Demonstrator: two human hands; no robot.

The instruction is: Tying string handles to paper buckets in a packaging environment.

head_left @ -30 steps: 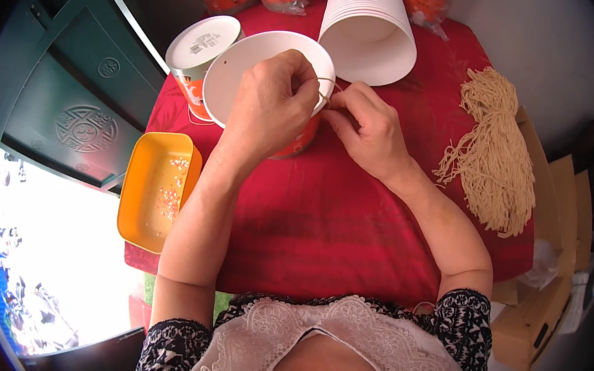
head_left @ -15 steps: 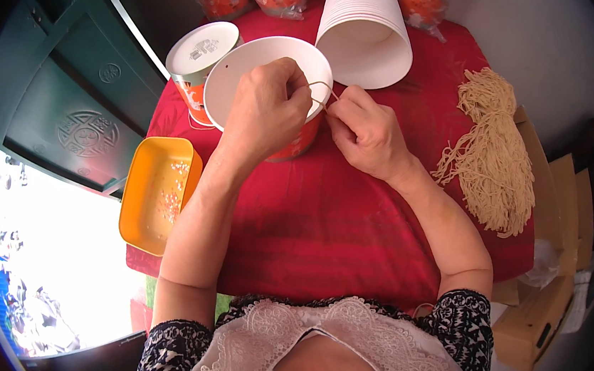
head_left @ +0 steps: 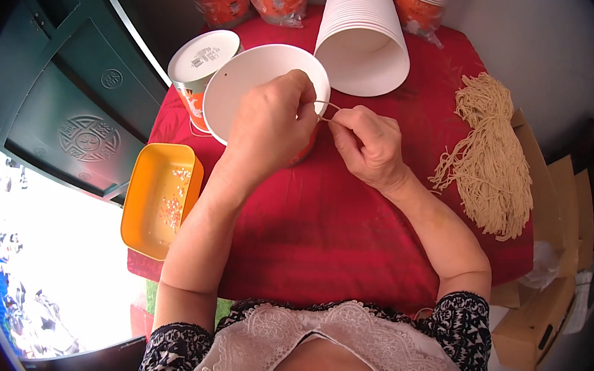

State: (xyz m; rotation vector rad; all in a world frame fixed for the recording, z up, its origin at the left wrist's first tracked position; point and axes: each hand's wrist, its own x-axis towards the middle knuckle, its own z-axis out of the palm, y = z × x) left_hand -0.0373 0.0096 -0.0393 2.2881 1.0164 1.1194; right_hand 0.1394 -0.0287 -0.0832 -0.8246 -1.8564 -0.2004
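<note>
A white-lined paper bucket [head_left: 220, 96] with an orange outside stands on the table, its mouth tilted toward me. My left hand [head_left: 276, 116] is closed at the bucket's right rim, pinching a thin tan cord. Just right of the rim, my right hand [head_left: 370, 139] is closed on the same cord [head_left: 327, 102], which spans the short gap between both hands. A small dark hole shows in the far left of the bucket wall. Behind my left hand, the near part of the bucket is hidden.
A yellow bin [head_left: 143, 207] with small beads sits left, beside an upturned lidded bucket [head_left: 194, 66]. White nested buckets [head_left: 361, 36] lie behind. A bundle of tan cords [head_left: 491, 159] rests right, near cardboard boxes [head_left: 529, 331]. Wrapped bucket stacks [head_left: 281, 1] line the red table's [head_left: 316, 234] back.
Both hands stay closed on the cord at the bucket's rim. The cord between them has gone from a raised loop to a straighter line. The whole view has shifted slightly.
</note>
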